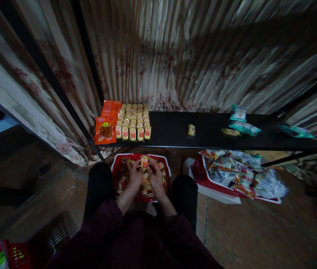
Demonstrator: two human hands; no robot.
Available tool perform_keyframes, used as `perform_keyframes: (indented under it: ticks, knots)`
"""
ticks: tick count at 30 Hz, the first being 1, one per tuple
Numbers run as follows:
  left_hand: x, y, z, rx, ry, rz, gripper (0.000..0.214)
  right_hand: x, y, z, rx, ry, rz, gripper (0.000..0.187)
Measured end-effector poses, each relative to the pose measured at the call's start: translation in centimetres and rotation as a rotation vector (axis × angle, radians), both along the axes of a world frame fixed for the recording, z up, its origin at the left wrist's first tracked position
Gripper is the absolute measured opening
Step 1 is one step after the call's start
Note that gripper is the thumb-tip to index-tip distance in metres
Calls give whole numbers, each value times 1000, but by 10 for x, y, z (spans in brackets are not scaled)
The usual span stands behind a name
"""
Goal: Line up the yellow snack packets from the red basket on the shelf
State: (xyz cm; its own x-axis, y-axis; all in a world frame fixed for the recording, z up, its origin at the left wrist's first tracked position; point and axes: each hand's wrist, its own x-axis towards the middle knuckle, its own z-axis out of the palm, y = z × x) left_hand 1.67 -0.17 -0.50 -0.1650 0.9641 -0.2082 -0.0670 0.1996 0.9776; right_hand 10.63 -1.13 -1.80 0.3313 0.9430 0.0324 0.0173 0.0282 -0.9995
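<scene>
Between my two hands a small yellow snack packet [144,162] with a red and white label is held upright. My left hand [135,175] grips its left side, and my right hand [155,177] grips its right side. Both are closed on it, above a red basket [114,164] with a white rim that stands between my knees. More yellow packets [147,189] lie in that basket, partly hidden by my forearms. Ahead, rows of matching packets [132,123] stand on a black shelf [169,129]. Orange snack bags [105,129] are lined up at their left.
Farther right on the shelf lie a single small packet [191,130], a yellow packet [230,132] and teal bags [245,128]. A second red basket [203,175], full of snack bags [228,168], stands at the right. Another red basket [15,254] is at the lower left. A curtain [164,56] hangs behind.
</scene>
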Motion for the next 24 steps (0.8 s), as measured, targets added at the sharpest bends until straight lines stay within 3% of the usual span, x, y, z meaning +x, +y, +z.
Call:
perform_keyframes:
  ticks: [7, 17, 24]
  knots:
    - [3, 4, 8, -17, -85, 28, 40, 1, -2, 9, -9, 87, 3, 42]
    - [6, 7, 17, 11, -35, 69, 32, 0, -5, 19, -24, 208, 32, 43]
    - [5, 6, 19, 6, -31, 61, 27, 0, -6, 10, -22, 221, 34, 44]
